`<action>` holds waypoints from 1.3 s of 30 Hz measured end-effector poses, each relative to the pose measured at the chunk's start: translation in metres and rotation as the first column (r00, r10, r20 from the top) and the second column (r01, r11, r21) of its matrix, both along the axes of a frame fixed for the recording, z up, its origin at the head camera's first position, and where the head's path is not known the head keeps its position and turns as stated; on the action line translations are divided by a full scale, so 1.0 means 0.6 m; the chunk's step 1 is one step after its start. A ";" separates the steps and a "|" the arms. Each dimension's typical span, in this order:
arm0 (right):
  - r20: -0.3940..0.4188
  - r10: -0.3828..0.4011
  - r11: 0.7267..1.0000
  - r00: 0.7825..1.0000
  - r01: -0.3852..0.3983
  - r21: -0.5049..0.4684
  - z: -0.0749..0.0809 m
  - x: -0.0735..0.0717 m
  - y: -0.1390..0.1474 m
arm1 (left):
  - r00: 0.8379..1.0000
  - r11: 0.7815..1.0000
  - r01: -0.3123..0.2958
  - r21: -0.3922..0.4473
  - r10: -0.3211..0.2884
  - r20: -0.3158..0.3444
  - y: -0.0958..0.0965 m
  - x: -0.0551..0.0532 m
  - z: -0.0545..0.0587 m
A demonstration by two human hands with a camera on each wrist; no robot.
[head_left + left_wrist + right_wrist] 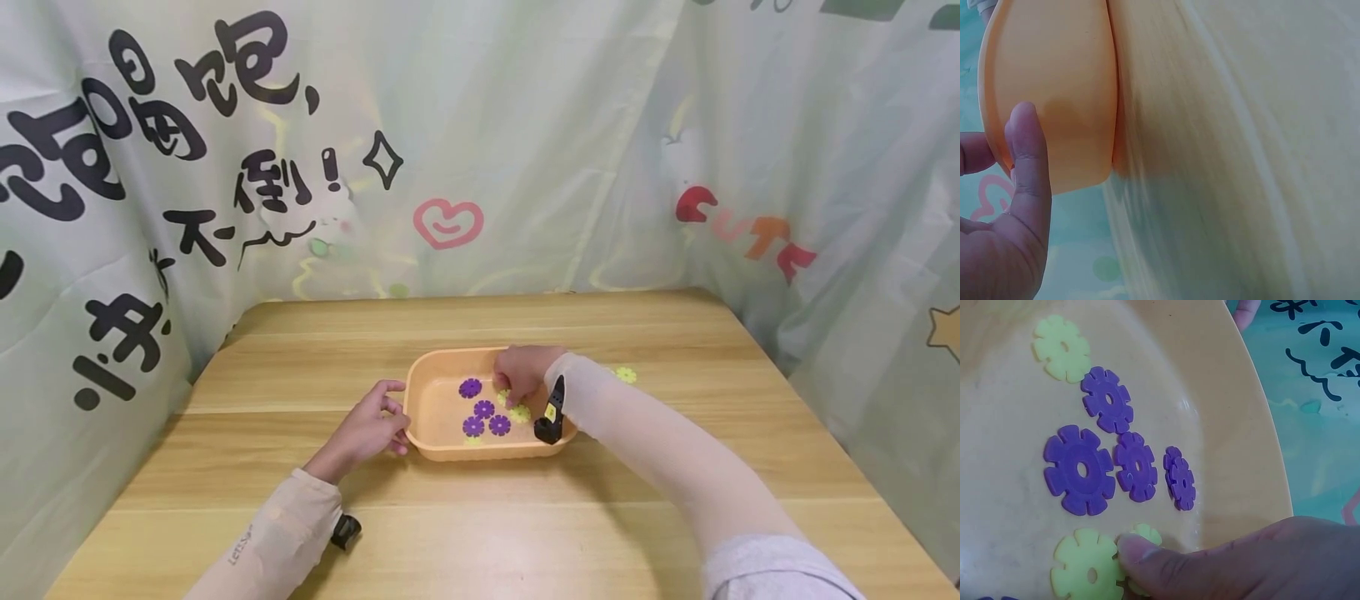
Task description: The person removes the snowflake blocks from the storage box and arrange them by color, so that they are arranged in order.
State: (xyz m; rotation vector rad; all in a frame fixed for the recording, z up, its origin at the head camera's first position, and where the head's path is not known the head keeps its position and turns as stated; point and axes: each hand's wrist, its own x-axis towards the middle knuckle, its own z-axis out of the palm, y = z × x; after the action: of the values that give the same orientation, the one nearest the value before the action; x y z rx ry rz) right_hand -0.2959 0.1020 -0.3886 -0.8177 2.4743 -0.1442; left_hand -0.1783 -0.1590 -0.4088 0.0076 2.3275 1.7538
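An orange plastic basin [442, 452] stands on the table. My left hand [369, 423] holds it by the left end, the thumb [1027, 156] against the outer wall and a finger at the rim. Inside lie several purple notched discs [1080, 470] with holes in their centres, two overlapping near the wall, and several yellow discs [1088, 565] of the same kind. My right hand [519, 371] reaches down into the basin with curled fingers. Its thumb [1160, 565] covers part of a yellow disc [1146, 532]; the other fingers are hidden, so I cannot tell whether they grip it.
One yellow disc [626, 375] lies on the wooden table [480, 525] beyond the right forearm. A printed curtain [525, 125] hangs behind the table and along both sides. Black straps with small devices [552, 412] sit on both wrists.
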 end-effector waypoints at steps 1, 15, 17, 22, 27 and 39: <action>-0.002 0.001 1.000 1.000 -0.001 0.009 0.001 0.000 0.000 | 1.000 1.000 0.000 0.000 0.000 0.000 0.000 0.000 0.001; 0.065 0.009 0.993 0.998 -0.001 -0.119 0.003 -0.002 0.006 | 1.000 1.000 0.010 -0.011 -0.011 -0.012 0.001 0.003 0.005; 0.029 0.053 0.991 0.998 -0.049 -0.123 0.006 -0.001 0.010 | 1.000 1.000 0.011 -0.012 -0.011 -0.016 0.001 0.003 0.006; -0.004 0.086 0.983 0.996 -0.085 -0.163 0.020 0.004 0.022 | 1.000 1.000 0.010 -0.011 -0.010 -0.020 0.001 0.001 0.004; 0.005 0.096 0.970 0.995 -0.093 -0.224 0.032 0.009 0.036 | 1.000 1.000 0.008 -0.014 -0.008 -0.016 0.002 0.000 0.003; -0.046 0.058 0.951 0.997 -0.069 -0.301 0.047 0.012 0.082 | 1.000 1.000 -0.018 0.019 0.018 0.002 0.007 0.003 -0.001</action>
State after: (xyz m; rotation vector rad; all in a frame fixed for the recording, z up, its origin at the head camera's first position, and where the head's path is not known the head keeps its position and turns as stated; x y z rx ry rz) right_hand -0.2886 0.1513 -0.3604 -1.0329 2.4913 -0.4992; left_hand -0.1764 -0.1549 -0.4092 -0.0121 2.3171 1.7831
